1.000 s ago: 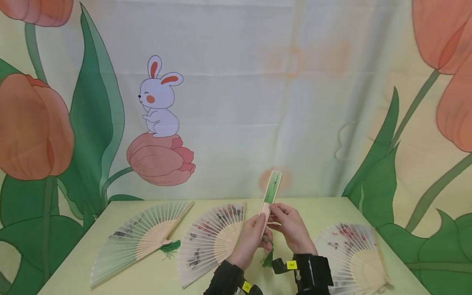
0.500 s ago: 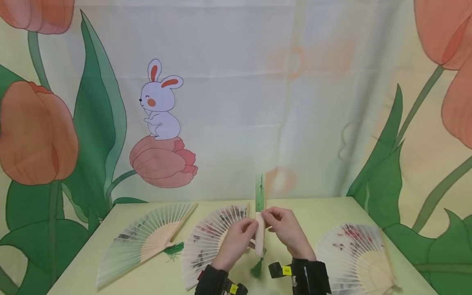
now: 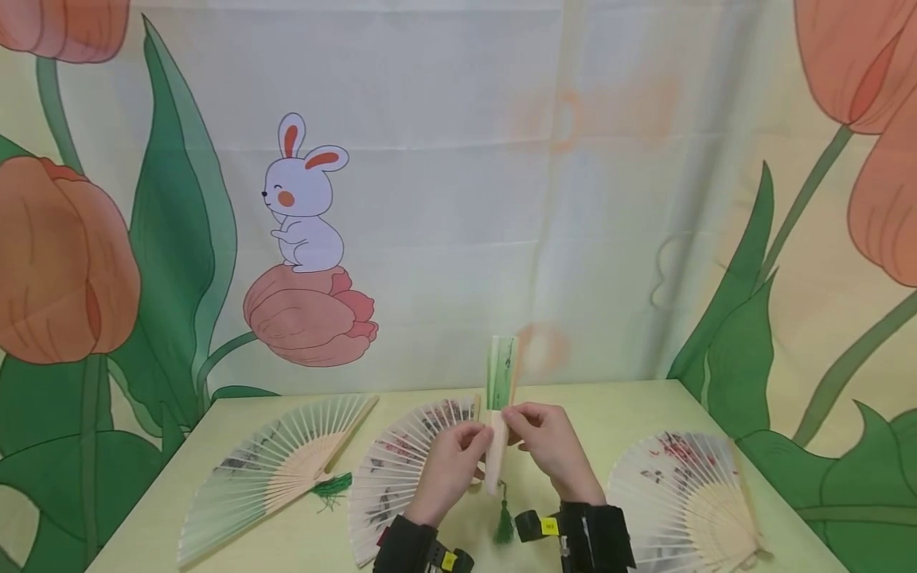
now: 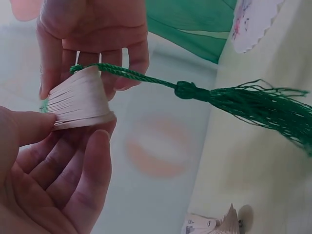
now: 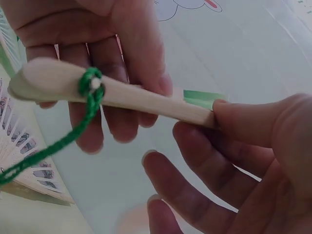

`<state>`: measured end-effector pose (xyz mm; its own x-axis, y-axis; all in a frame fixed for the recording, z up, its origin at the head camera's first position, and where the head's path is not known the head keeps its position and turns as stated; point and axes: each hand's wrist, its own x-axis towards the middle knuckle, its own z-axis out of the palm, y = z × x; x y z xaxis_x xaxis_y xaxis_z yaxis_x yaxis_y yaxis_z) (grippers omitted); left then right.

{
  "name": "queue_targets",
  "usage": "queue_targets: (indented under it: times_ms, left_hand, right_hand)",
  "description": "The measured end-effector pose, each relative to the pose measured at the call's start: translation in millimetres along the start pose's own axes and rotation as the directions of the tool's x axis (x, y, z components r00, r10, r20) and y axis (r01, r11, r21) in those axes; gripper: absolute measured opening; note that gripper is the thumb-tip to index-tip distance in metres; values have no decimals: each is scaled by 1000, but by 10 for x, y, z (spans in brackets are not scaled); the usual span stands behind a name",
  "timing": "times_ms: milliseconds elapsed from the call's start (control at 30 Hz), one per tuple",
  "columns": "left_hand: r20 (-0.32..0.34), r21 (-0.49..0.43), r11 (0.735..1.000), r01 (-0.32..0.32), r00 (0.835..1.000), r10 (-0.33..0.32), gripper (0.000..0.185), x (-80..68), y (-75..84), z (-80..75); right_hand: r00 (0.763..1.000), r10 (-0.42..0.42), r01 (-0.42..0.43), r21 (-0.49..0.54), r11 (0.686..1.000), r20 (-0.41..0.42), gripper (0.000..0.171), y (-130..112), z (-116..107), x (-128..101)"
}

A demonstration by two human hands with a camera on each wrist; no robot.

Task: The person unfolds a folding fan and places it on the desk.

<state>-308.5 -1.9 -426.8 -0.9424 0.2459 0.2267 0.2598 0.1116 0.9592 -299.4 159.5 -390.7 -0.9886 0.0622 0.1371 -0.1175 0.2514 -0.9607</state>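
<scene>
A mostly folded green hand fan (image 3: 503, 374) with pale wooden ribs stands upright between my two hands. My left hand (image 3: 450, 469) pinches its wooden part from the left, thumb on the ribs. From the right, my right hand (image 3: 555, 446) pinches it between thumb and fingers, a bit higher. A green tassel (image 4: 243, 100) hangs by a cord from the fan's pivot (image 5: 91, 84). In the left wrist view the ribs (image 4: 83, 97) are slightly spread at the base end. Close behind my left hand lies a spread white floral fan (image 3: 387, 477).
On the pale yellow table (image 3: 566, 398), a spread green fan (image 3: 243, 477) with a tassel lies at the left. Another white floral fan (image 3: 680, 485) lies spread at the right. A printed curtain (image 3: 444, 199) with a rabbit and tulips hangs behind the table.
The folded fan has turned from leaning right to nearly upright, and its green leaf now shows slightly parted. My left hand has moved left and down, and the tassel hangs free.
</scene>
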Motion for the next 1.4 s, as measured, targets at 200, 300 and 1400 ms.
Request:
queue_targets:
  times_ms: [200,300,1400]
  left_hand:
    - [-25,22,1000,-3,1000,3,23,2,9,-22]
    - [-31,32,999,5,1000,-4,22,6,2,-28]
    - [-48,-44,998,45,998,-47,22,16,2,-183]
  right_hand:
    - [1000,14,-14,-6,1000,-23,20,-2,23,9]
    - [1000,14,-14,-8,1000,-27,21,6,40,12]
    - [978,52,-39,68,997,-201,21,9,9,22]
